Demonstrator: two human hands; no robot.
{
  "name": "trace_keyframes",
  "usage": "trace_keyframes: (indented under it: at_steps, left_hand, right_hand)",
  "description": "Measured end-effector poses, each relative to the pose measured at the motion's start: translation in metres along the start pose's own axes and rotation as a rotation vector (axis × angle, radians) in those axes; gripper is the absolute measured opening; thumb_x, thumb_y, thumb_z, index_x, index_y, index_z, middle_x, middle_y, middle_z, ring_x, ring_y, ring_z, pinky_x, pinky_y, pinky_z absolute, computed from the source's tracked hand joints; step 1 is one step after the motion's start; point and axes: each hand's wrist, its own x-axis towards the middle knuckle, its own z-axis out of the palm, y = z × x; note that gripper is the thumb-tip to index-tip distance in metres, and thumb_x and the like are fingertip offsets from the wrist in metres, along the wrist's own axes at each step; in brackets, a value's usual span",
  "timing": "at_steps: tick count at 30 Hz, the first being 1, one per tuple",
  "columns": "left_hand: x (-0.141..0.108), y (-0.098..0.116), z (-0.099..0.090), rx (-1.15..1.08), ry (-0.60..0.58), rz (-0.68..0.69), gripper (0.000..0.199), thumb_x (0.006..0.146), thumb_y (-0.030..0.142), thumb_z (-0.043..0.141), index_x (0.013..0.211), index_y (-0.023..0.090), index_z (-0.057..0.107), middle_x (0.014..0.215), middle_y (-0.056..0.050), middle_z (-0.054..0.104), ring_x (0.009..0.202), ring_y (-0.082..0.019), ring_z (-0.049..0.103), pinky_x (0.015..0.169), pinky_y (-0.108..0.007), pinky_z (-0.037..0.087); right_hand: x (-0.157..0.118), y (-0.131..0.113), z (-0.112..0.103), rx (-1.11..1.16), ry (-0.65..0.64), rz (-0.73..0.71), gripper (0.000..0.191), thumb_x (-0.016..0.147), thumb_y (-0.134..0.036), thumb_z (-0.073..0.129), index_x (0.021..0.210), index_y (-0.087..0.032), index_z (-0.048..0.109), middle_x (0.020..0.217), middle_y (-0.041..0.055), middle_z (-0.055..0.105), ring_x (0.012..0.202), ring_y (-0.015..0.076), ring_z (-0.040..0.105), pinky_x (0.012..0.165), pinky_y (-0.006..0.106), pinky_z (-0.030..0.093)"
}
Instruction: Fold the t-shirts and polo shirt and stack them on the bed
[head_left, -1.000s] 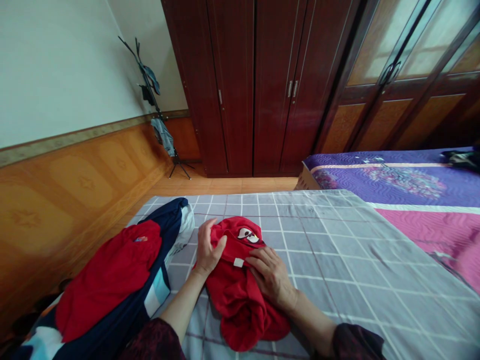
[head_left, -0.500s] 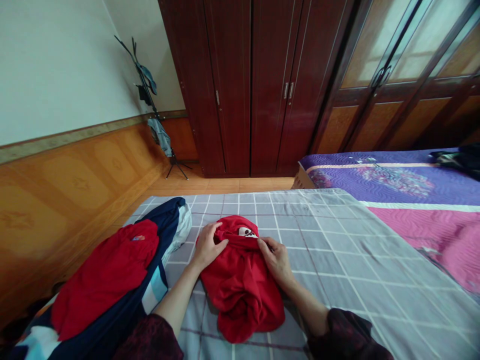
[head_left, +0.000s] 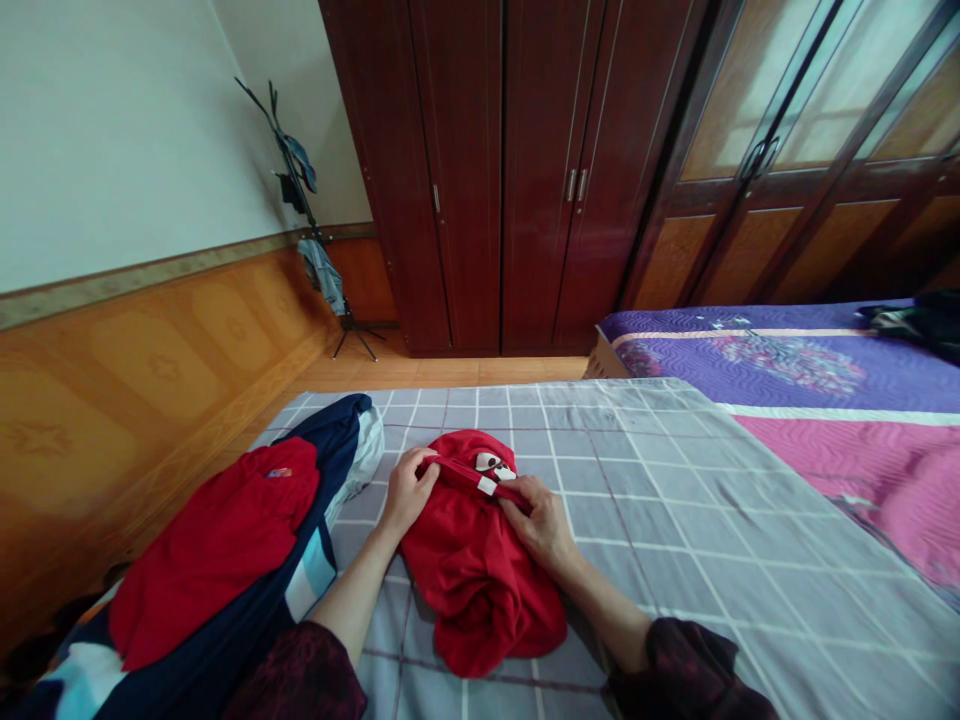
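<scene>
Red garment (head_left: 480, 590) lies bunched on the checked sheet (head_left: 675, 520), right in front of the person, btwn the 2 hands. L hand (head_left: 407, 495) pinches 1 end of its banded edge, thumb vs. fingers; R hand (head_left: 546, 525) grips the same edge nr the other end. White tag (head_left: 487, 486) sits on the band btwn them.

Handling, my guess: light, soft, floppy cloth, prob. not slippery or fragile; won't hold shape & creases easily. Best grip = the band, 1 hand per end, since it looks firmer than the loose body. The near end is rumpled, so it prob. needs smoothing w/ a flat palm.

Hard to make out: garment type; whatever's tucked in the folds; R fingertips, partly lost in cloth; tag text, too small. Eye print (head_left: 491, 462) is partly covered by the band. Clothes pile (head_left: 341, 425) at left is cut off at the bottom.
</scene>
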Motion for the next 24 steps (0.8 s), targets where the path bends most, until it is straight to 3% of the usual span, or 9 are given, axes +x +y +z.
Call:
trace_keyframes:
  at_steps: [5, 9, 13, 17, 21, 24]
  left_hand:
    - [0.002, 0.010, -0.007, -0.028, 0.172, -0.048, 0.020, 0.083, 0.032, 0.050, 0.088, 0.017, 0.063, 0.084, -0.006, 0.066, 0.080, -0.020, 0.062, 0.075, -0.031, 0.048]
    - [0.007, 0.041, -0.021, -0.076, 0.381, -0.044, 0.019, 0.083, 0.035, 0.050, 0.080, 0.018, 0.057, 0.071, -0.001, 0.060, 0.067, -0.016, 0.056, 0.065, -0.025, 0.045]
    - [0.008, 0.082, -0.046, -0.167, 0.597, 0.001, 0.021, 0.084, 0.039, 0.052, 0.083, 0.018, 0.054, 0.068, 0.002, 0.054, 0.061, -0.012, 0.050, 0.060, -0.022, 0.041]
    - [0.004, 0.115, -0.072, -0.270, 0.779, 0.058, 0.023, 0.081, 0.040, 0.058, 0.081, 0.016, 0.056, 0.067, 0.004, 0.049, 0.060, -0.011, 0.046, 0.059, -0.021, 0.039]
    - [0.003, 0.128, -0.091, -0.196, 0.826, 0.071, 0.027, 0.078, 0.042, 0.061, 0.076, 0.015, 0.056, 0.062, 0.005, 0.045, 0.058, -0.011, 0.045, 0.058, -0.023, 0.037]
    - [0.007, 0.131, -0.102, -0.230, 0.866, 0.084, 0.027, 0.077, 0.040, 0.064, 0.069, 0.016, 0.053, 0.059, 0.006, 0.042, 0.055, -0.010, 0.041, 0.056, -0.022, 0.035]
  right_hand:
    - [0.004, 0.001, -0.001, -0.007, -0.019, 0.019, 0.022, 0.076, -0.019, 0.056, 0.092, -0.021, 0.070, 0.086, 0.0052, 0.068, 0.085, 0.0220, 0.061, 0.079, 0.035, 0.047]
    - [0.010, -0.002, -0.012, 0.010, 0.043, 0.049, 0.027, 0.069, -0.014, 0.053, 0.088, -0.021, 0.071, 0.087, 0.0049, 0.068, 0.086, 0.0221, 0.061, 0.079, 0.035, 0.048]
    - [0.022, -0.025, -0.043, 0.055, 0.178, 0.095, 0.028, 0.072, -0.017, 0.047, 0.088, -0.019, 0.069, 0.082, 0.0048, 0.069, 0.077, 0.0200, 0.062, 0.070, 0.031, 0.049]
    - [0.030, -0.070, -0.087, 0.265, 0.342, 0.077, 0.023, 0.067, -0.017, 0.050, 0.081, -0.019, 0.069, 0.086, 0.0043, 0.069, 0.079, 0.0189, 0.062, 0.072, 0.029, 0.048]
    - [0.028, -0.103, -0.119, 0.488, 0.233, 0.151, 0.012, 0.067, -0.027, 0.062, 0.073, -0.018, 0.067, 0.075, 0.0043, 0.068, 0.063, 0.0169, 0.061, 0.056, 0.026, 0.048]
    - [0.028, -0.101, -0.128, 0.291, 0.083, 0.143, 0.019, 0.066, -0.028, 0.062, 0.081, -0.018, 0.070, 0.070, 0.0033, 0.068, 0.058, 0.0163, 0.059, 0.049, 0.024, 0.045]
